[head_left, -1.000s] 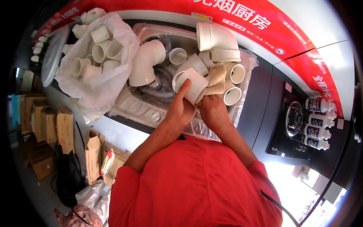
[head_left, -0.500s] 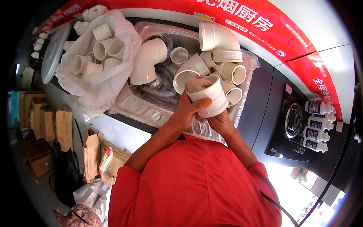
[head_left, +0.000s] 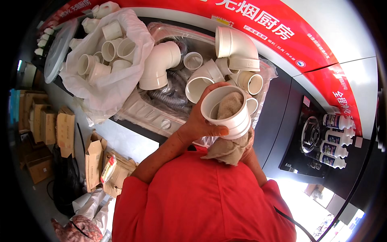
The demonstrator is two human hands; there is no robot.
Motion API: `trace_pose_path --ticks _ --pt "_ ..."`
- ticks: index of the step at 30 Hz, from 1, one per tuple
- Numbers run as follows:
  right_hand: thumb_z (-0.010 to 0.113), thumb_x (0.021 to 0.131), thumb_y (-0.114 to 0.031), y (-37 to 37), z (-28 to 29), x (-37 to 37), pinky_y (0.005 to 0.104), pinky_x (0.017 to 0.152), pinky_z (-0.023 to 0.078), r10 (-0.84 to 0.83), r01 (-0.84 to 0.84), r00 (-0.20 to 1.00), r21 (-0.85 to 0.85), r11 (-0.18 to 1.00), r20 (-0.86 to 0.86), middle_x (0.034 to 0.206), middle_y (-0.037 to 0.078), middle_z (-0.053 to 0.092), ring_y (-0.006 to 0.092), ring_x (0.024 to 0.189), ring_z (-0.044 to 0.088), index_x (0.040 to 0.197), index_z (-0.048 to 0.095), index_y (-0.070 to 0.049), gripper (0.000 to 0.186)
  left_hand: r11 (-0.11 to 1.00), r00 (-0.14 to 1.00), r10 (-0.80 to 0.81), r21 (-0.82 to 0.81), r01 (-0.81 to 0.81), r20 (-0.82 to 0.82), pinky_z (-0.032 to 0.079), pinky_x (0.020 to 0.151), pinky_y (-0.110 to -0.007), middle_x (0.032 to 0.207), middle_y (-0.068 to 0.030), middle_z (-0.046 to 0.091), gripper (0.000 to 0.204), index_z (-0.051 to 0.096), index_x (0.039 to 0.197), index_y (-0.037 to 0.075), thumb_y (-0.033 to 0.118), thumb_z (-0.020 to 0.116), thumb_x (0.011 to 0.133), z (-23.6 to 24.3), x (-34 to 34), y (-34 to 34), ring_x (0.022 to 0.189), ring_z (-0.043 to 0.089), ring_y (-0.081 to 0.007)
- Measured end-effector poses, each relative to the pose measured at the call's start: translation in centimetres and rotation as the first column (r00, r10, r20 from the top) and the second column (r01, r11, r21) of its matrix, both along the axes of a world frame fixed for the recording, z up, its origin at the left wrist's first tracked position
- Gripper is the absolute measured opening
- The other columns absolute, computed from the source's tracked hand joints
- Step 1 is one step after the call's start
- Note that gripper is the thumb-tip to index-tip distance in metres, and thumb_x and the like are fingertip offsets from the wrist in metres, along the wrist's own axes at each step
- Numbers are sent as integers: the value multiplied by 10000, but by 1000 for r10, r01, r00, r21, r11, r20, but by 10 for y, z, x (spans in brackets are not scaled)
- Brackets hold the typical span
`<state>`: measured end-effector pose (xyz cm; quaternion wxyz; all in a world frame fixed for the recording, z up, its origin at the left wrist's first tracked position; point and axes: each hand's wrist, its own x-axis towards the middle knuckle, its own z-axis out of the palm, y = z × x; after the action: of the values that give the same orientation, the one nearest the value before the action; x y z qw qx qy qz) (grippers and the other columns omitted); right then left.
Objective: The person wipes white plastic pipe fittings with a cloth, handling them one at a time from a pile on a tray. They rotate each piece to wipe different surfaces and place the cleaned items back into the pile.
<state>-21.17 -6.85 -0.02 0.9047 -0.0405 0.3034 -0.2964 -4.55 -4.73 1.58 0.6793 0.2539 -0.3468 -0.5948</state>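
My left hand is wrapped round a short white plastic pipe coupling, thumb at its lower side and fingers behind the rim. The coupling's open mouth tilts up toward me. A brown cloth shows inside the mouth and also hangs below the coupling. My right hand grips this cloth beneath and to the right of the coupling; its fingers are partly hidden. Just beyond my hands lie a white pipe elbow and several short couplings. One larger elbow stands behind them, another to the left.
The fittings rest in a plastic-wrapped sink with a grey flexible hose. A white bag of fittings stands left. On the right are a black gas hob and several white bottles. Cardboard boxes stand on the floor at left.
The coupling has turned its mouth toward me and come slightly nearer. The cloth now hangs out below it, with my right hand lower on the cloth.
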Motion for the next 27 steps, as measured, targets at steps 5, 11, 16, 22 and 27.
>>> trace_pose_path --ticks 5,11,16,22,27 --pt "621 820 -176 -1 5 0 356 972 419 -1 -8 998 -132 991 -68 1290 92 499 215 1147 505 1332 406 -45 570 1000 998 16 12 -15 -56 328 1030 -343 1301 -72 423 1001 255 1373 65 260 864 604 -3 -8 1 1224 402 -178" --pt "657 807 -162 0 -5 -11 336 959 419 -92 -62 953 -486 872 -287 1275 78 512 192 1137 504 1318 422 -45 574 998 994 -69 1 70 -84 315 1037 -335 1321 -69 397 1000 254 1373 67 257 864 604 -5 -17 5 1233 385 -175" --pt "688 796 -151 -7 -19 -7 320 948 420 -308 -317 840 -864 392 -448 1262 67 522 173 1129 502 1306 436 -44 578 996 988 -45 64 55 -145 346 1013 -316 1278 -62 443 987 270 1367 65 269 866 606 2 -14 7 1200 421 -164" --pt "648 796 18 -13 7 13 287 918 416 -286 -378 881 -924 52 -377 1174 29 581 126 1087 514 1194 549 -61 418 991 993 107 90 -102 -56 366 999 -328 1256 -74 456 983 271 1363 56 284 864 613 7 -6 7 1186 435 -172" --pt "556 836 58 -6 18 19 241 836 450 -300 -370 804 -827 422 -513 1029 29 647 84 951 573 1090 623 -48 283 974 970 226 -1 -227 92 361 1004 -335 1273 -87 432 989 234 1369 49 240 858 625 5 4 1 1194 430 -185"
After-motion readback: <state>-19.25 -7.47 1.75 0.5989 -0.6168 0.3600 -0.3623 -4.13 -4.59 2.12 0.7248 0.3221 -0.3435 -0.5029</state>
